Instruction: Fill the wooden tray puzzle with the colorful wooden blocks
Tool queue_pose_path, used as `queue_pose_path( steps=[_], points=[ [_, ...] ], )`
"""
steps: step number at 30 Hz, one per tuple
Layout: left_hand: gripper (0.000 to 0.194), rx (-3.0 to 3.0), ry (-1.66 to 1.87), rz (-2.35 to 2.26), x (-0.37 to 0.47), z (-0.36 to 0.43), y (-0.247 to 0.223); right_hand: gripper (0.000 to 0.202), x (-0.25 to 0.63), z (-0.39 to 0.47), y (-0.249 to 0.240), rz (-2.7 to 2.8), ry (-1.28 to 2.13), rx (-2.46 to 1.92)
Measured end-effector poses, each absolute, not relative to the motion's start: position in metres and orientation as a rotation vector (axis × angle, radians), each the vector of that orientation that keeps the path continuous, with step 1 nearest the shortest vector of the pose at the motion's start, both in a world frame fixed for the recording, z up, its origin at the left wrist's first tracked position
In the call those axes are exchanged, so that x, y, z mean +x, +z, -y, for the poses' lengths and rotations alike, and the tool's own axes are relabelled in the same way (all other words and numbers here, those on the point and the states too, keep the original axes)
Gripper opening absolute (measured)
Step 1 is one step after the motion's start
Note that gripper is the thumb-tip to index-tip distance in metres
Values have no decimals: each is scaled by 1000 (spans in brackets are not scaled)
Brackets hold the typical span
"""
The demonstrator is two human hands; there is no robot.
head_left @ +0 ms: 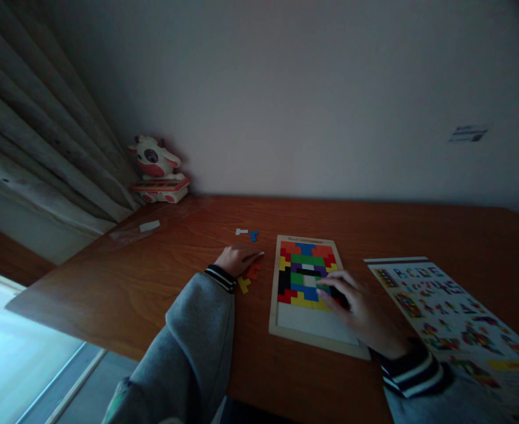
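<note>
On the wooden tabletop, my left hand (238, 259) rests palm down beside loose puzzle pieces, its fingers stretched to the right. A small pale spot shows at its fingertips; I cannot tell whether it is a nail or a piece. Close to it lie a yellow piece (244, 285), an orange-red piece (253, 271), a blue piece (254, 236) and a white piece (241, 231). My right hand (356, 303) hovers over the block puzzle board (303, 334), thumb and fingers apart at the coloured pieces. A pale gap shows mid-pattern, and the board's lower part is bare.
A printed pattern sheet (445, 306) lies right of the board, partly under my right sleeve. A cow-shaped toy (157, 168) stands at the back left by the curtain (42, 118). Clear plastic with a white label (149, 225) lies near the left edge. The wall (307, 106) borders the table behind.
</note>
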State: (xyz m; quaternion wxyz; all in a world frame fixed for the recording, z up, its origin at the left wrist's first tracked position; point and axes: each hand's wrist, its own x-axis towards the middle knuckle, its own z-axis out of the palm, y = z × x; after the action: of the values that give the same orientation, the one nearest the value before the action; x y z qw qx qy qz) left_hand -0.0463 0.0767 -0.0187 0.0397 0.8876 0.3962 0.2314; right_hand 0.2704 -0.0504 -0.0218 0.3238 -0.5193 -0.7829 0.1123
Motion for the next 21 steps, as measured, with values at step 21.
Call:
queue_pose_path(
  steps=[21],
  points=[
    [21,2779,741,-1258,-54,-83,-25,26,270,51,-21,2052,242,-1386]
  ],
)
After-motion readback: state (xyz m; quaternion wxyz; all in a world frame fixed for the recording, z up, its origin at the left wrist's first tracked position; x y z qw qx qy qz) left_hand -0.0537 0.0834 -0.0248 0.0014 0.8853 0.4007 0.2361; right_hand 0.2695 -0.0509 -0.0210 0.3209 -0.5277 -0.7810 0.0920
